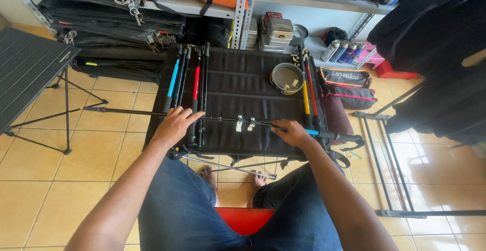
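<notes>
A long black trekking pole [228,120] with a blue section lies across the black fabric table [238,84] from left to right. My left hand [174,125] rests on it near the left side, fingers curled over the shaft. My right hand [291,132] grips the pole close to its blue band and foam handle [341,137]. Several folded poles [187,86] with blue and red shafts lie lengthwise on the left of the table. Two more poles [308,91], yellow and red, lie on the right.
A round metal tin [287,77] with small parts sits on the table. Behind stand metal shelves [243,13] with bags, tins and gas canisters [344,51]. A black folding table [30,74] is at left, a dark rack [400,165] at right.
</notes>
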